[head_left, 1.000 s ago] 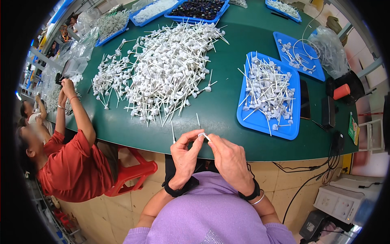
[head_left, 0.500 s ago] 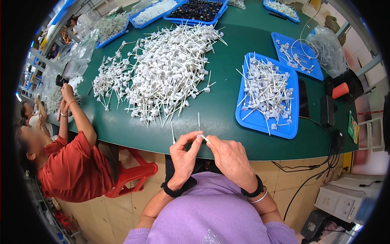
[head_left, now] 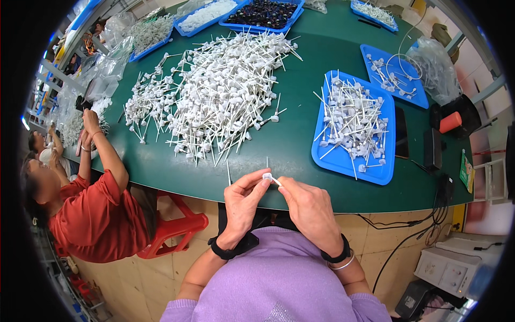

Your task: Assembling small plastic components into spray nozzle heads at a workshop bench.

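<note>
Both my hands meet at the near edge of the green table (head_left: 300, 145). My left hand (head_left: 242, 204) pinches a small white cap (head_left: 266, 176) between thumb and fingers. My right hand (head_left: 309, 210) holds the thin white tube that runs into that cap. Two loose white tubes (head_left: 228, 173) lie on the table just beyond my fingers. A big heap of white capped tubes (head_left: 220, 96) covers the table's middle left. To the right, a blue tray (head_left: 375, 174) holds more of the same pieces.
A person in a red top (head_left: 91, 220) sits at my left on a red stool (head_left: 177, 228), hands raised at the table's edge. More blue trays (head_left: 413, 88) and clear bags line the far side. A phone, an orange cylinder (head_left: 449, 122) and cables lie at right.
My hands stayed at the table edge, working the cap and tube between my fingertips. The person at left shifted their raised arms slightly.
</note>
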Demonstrator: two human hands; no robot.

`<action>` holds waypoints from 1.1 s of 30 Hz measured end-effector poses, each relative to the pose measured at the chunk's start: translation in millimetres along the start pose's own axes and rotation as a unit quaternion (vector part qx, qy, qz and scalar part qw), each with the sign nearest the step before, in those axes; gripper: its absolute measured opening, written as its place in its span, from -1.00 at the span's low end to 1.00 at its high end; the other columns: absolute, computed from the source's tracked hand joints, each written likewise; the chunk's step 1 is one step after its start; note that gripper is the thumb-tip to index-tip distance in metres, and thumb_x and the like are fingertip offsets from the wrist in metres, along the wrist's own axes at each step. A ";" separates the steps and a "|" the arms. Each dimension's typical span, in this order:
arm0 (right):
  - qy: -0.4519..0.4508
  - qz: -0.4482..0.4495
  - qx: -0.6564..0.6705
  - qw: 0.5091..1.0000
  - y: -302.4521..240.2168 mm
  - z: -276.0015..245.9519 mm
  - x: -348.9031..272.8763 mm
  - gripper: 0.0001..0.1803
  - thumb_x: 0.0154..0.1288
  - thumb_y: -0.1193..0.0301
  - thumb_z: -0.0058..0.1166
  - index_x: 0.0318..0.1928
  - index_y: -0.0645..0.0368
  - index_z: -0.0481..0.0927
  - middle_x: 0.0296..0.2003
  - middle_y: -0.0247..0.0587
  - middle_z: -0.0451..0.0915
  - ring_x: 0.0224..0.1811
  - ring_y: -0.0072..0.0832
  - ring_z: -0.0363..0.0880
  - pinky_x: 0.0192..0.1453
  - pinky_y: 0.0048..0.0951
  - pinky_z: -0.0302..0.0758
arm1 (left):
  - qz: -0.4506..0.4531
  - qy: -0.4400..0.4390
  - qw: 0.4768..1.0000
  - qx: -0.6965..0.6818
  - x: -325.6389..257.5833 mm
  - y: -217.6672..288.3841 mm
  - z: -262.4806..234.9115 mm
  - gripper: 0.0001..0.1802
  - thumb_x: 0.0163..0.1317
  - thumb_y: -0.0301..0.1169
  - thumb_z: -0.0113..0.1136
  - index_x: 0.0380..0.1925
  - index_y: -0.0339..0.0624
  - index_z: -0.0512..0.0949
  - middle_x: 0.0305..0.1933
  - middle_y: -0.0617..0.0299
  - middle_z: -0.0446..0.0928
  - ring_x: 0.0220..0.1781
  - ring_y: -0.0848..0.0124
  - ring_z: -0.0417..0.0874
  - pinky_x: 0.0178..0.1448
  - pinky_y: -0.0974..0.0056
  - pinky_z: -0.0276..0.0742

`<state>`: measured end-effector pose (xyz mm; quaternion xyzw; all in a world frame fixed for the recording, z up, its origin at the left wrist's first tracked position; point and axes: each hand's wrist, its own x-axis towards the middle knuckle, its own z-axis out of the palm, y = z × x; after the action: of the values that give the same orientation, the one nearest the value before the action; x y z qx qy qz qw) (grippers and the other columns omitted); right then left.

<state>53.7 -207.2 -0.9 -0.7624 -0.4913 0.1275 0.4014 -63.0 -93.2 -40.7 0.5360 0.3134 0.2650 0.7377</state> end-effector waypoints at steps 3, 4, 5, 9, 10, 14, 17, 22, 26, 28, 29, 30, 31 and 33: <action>0.002 0.004 -0.011 1.000 1.4 1.6 -0.2 -0.91 0.42 0.43 0.05 -0.16 0.17 0.51 -0.46 -0.04 0.60 -0.45 0.02 0.60 -0.46 -0.05 0.45 | 0.004 -0.001 1.000 0.004 0.9 0.6 1.0 -0.71 0.34 -0.55 0.24 0.05 -0.37 0.62 -0.10 0.13 0.69 -0.04 0.49 0.68 0.10 0.41 0.55; -0.006 0.017 -0.012 1.000 1.6 1.5 -0.3 -0.90 0.41 0.43 0.06 -0.14 0.17 0.53 -0.44 -0.02 0.60 -0.43 0.03 0.59 -0.44 -0.06 0.45 | 0.008 0.004 1.000 0.016 1.6 0.0 1.6 -0.72 0.34 -0.56 0.24 0.03 -0.36 0.63 -0.11 0.15 0.69 -0.06 0.50 0.68 0.09 0.41 0.55; -0.014 0.030 -0.013 0.999 1.4 1.5 -0.7 -0.89 0.41 0.43 0.08 -0.12 0.17 0.54 -0.43 -0.01 0.60 -0.42 0.03 0.58 -0.43 -0.08 0.44 | 0.012 0.008 1.000 0.028 1.9 -1.0 2.1 -0.73 0.34 -0.56 0.24 0.02 -0.36 0.63 -0.12 0.16 0.69 -0.07 0.50 0.67 0.08 0.41 0.55; 0.007 0.010 0.014 1.000 4.1 -2.9 -2.5 -0.84 0.39 0.43 0.09 -0.06 0.17 0.56 -0.40 0.01 0.60 -0.38 0.04 0.59 -0.41 -0.09 0.44 | 0.035 0.007 0.996 0.084 1.9 -3.9 1.5 -0.77 0.32 -0.58 0.24 -0.04 -0.36 0.65 -0.16 0.20 0.69 -0.10 0.51 0.66 0.06 0.43 0.54; 0.010 0.015 0.018 1.000 3.5 -7.6 -3.1 -0.82 0.39 0.46 0.10 -0.04 0.20 0.58 -0.38 0.02 0.62 -0.39 0.01 0.60 -0.39 -0.14 0.47 | 0.045 0.000 0.995 0.087 1.8 -3.0 3.1 -0.80 0.28 -0.59 0.26 -0.10 -0.33 0.68 -0.16 0.18 0.70 -0.14 0.51 0.66 0.03 0.42 0.53; 0.124 0.035 0.031 0.991 16.6 -30.0 -11.6 -0.80 0.35 0.50 0.12 -0.04 0.19 0.59 -0.34 0.05 0.65 -0.34 0.04 0.63 -0.35 -0.12 0.52 | 0.106 -0.049 0.962 0.248 5.7 10.9 13.7 -0.85 0.23 -0.52 0.30 -0.20 -0.24 0.72 -0.23 0.13 0.69 -0.25 0.44 0.65 -0.05 0.36 0.53; 0.185 0.116 0.044 0.975 33.3 -51.0 -22.4 -0.77 0.40 0.50 0.09 0.02 0.27 0.63 -0.48 -0.06 0.60 -0.56 -0.30 0.56 -0.44 -0.31 0.46 | 0.219 -0.144 0.928 0.263 35.8 49.5 57.4 -0.71 0.21 -0.48 0.33 -0.04 -0.26 0.66 -0.15 0.11 0.68 -0.16 0.37 0.66 0.00 0.29 0.54; 0.231 0.141 0.078 0.959 38.5 -66.5 -32.6 -0.74 0.45 0.52 0.01 0.05 0.34 0.63 -0.60 -0.28 0.46 -0.57 -0.62 0.39 -0.46 -0.50 0.34 | 0.253 -0.182 0.911 0.271 89.4 109.0 70.2 -0.57 0.27 -0.47 0.27 0.16 -0.21 0.56 -0.05 0.15 0.66 -0.06 0.45 0.64 0.03 0.30 0.55; 0.210 0.164 0.095 0.959 53.8 -56.9 -48.1 -0.72 0.47 0.52 -0.02 0.08 0.38 0.62 -0.59 -0.36 0.43 -0.56 -0.66 0.34 -0.46 -0.55 0.28 | 0.167 -0.169 0.899 0.368 57.3 140.4 -3.5 -0.79 0.30 -0.52 0.22 -0.10 -0.31 0.68 -0.31 0.19 0.69 -0.25 0.51 0.68 -0.10 0.37 0.55; 0.189 0.167 0.097 0.963 53.4 -51.2 -47.7 -0.70 0.47 0.52 -0.02 0.10 0.37 0.61 -0.59 -0.35 0.43 -0.56 -0.65 0.33 -0.45 -0.54 0.30 | 0.048 -0.166 0.892 0.418 27.1 139.4 -34.9 -0.81 0.27 -0.57 0.21 -0.14 -0.30 0.70 -0.34 0.22 0.69 -0.31 0.55 0.66 -0.16 0.39 0.55; 0.178 0.155 0.099 0.967 50.7 -47.7 -45.5 -0.70 0.46 0.52 -0.01 0.11 0.36 0.61 -0.58 -0.32 0.44 -0.56 -0.64 0.34 -0.45 -0.53 0.31 | 0.091 -0.153 0.875 0.449 14.8 120.5 -54.8 -0.81 0.21 -0.59 0.25 -0.17 -0.26 0.71 -0.37 0.19 0.68 -0.37 0.48 0.65 -0.20 0.37 0.54; 0.168 0.143 0.099 0.970 48.6 -43.0 -41.7 -0.70 0.45 0.52 0.00 0.11 0.34 0.61 -0.58 -0.30 0.44 -0.57 -0.62 0.35 -0.45 -0.52 0.32 | 0.178 -0.150 0.819 0.525 7.4 104.1 -69.9 -0.82 0.14 -0.53 0.33 -0.23 -0.22 0.70 -0.47 0.14 0.63 -0.44 0.28 0.65 -0.28 0.25 0.55; 0.158 0.133 0.098 0.974 45.7 -39.1 -38.1 -0.70 0.45 0.52 0.01 0.11 0.33 0.61 -0.57 -0.28 0.45 -0.57 -0.61 0.36 -0.45 -0.51 0.32 | 0.201 -0.157 0.768 0.587 1.1 86.9 -86.6 -0.75 0.10 -0.51 0.35 -0.17 -0.17 0.68 -0.45 0.16 0.57 -0.38 0.16 0.57 -0.26 0.14 0.53; 0.122 0.122 0.070 0.982 35.4 -33.9 -28.5 -0.73 0.42 0.53 0.05 0.07 0.31 0.62 -0.53 -0.17 0.50 -0.57 -0.54 0.43 -0.44 -0.46 0.37 | 0.240 -0.165 0.747 0.598 -6.1 68.8 -89.5 -0.70 0.12 -0.51 0.32 -0.10 -0.12 0.65 -0.39 0.16 0.52 -0.31 0.17 0.53 -0.24 0.12 0.50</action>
<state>82.7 -254.9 -10.8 -0.7965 -0.3313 0.1157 0.4924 -137.7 -22.1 5.8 0.9603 0.1423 0.0990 0.2187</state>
